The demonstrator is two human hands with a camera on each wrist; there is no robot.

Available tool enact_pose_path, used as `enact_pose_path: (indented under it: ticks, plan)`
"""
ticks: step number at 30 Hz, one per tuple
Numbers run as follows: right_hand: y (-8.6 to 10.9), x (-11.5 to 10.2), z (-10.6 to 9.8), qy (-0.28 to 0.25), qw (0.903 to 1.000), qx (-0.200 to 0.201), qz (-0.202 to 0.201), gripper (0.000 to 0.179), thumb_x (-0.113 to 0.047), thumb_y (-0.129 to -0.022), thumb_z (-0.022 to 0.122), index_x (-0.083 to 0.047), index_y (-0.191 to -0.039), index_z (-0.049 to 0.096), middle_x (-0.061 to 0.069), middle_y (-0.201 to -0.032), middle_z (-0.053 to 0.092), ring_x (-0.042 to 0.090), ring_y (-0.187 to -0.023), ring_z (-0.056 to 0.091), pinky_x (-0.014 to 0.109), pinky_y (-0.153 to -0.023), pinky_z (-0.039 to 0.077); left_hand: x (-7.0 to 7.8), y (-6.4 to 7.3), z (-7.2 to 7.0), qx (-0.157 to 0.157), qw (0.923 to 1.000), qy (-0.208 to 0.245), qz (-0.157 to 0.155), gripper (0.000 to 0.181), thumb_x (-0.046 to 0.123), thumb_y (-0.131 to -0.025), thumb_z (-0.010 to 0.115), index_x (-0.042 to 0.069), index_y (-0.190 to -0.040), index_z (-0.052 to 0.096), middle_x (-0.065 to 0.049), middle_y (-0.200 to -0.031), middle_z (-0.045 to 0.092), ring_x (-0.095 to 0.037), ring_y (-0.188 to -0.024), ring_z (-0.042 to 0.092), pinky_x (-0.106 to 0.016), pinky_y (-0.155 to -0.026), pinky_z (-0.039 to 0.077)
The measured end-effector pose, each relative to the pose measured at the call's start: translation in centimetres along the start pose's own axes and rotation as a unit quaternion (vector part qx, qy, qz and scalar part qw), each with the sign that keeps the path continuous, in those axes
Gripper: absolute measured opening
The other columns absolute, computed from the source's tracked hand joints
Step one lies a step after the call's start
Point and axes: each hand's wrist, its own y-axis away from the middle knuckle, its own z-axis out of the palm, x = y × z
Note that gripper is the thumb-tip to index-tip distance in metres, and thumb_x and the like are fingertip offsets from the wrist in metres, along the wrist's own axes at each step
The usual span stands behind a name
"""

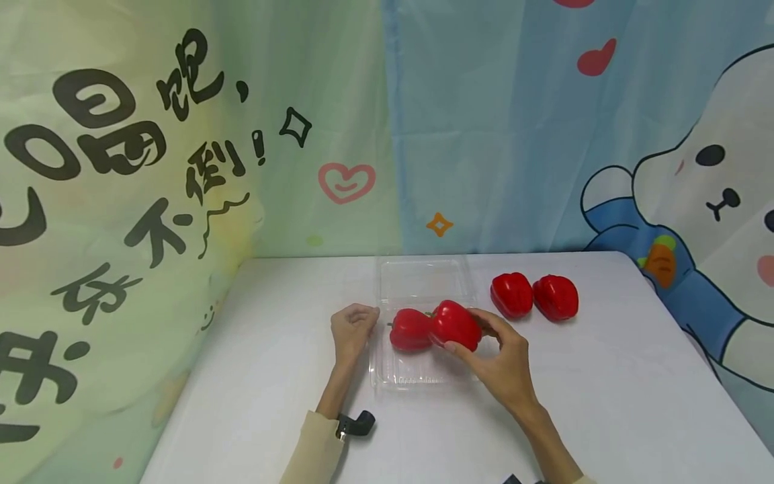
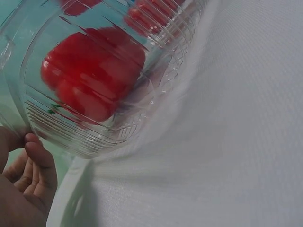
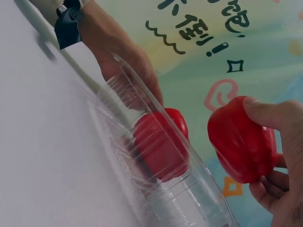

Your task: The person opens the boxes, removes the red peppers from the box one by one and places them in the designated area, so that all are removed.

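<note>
A clear plastic clamshell box (image 1: 399, 373) lies on the table with its lid folded back. One red bell pepper (image 1: 409, 331) sits inside, towards the left wall; the left wrist view shows this pepper (image 2: 94, 71) through the plastic. My left hand (image 1: 353, 331) pinches the box's left rim between thumb and forefinger, plainest in the left wrist view (image 2: 28, 179). With thumb and fingers around it, my right hand (image 1: 504, 363) grips a second red bell pepper (image 1: 455, 325). In the right wrist view that held pepper (image 3: 241, 139) is above the box, apart from its rim.
Two more red bell peppers (image 1: 512, 296) (image 1: 556, 298) lie side by side on the white table (image 1: 605, 403), right of the box. The open lid (image 1: 423, 279) extends towards the back edge. A printed curtain (image 1: 453, 134) hangs behind the table.
</note>
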Motion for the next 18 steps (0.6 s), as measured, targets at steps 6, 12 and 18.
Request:
enact_pose_path:
  ticks: [6, 12, 18]
  plan:
    - [0.29, 0.18, -0.22, 0.002, 0.9992, 0.036, 0.015, 0.072, -0.012, -0.077, 0.099, -0.011, -0.142, 0.069, 0.007, -0.136, 0.077, 0.003, -0.108, 0.065, 0.01, -0.093, 0.053, 0.01, 0.02, -0.03, -0.002, 1.0, -0.003, 0.003, 0.013, 0.011, -0.095, 0.079, -0.001, -0.091, 0.078, -0.025, -0.077, 0.076, -0.008, -0.057, 0.061, -0.018, -0.057, 0.05]
    - [0.64, 0.53, -0.35, 0.014, 0.9963, 0.074, 0.041, 0.076, -0.015, -0.075, 0.1, -0.015, -0.144, 0.069, 0.006, -0.137, 0.076, 0.002, -0.108, 0.064, 0.013, -0.095, 0.054, 0.04, 0.11, -0.01, 0.002, 1.0, -0.007, -0.002, 0.013, 0.011, -0.094, 0.08, -0.001, -0.091, 0.078, -0.025, -0.078, 0.077, -0.009, -0.058, 0.062, -0.018, -0.057, 0.05]
    - [0.72, 0.94, -0.52, 0.018, 0.9943, 0.095, 0.045, 0.076, -0.012, -0.076, 0.1, -0.012, -0.145, 0.068, 0.009, -0.137, 0.076, 0.001, -0.106, 0.063, 0.011, -0.096, 0.052, 0.04, 0.0, 0.05, 0.008, 1.0, -0.005, -0.003, 0.013, 0.012, -0.094, 0.081, 0.0, -0.09, 0.078, -0.024, -0.078, 0.077, -0.011, -0.059, 0.064, -0.017, -0.057, 0.051]
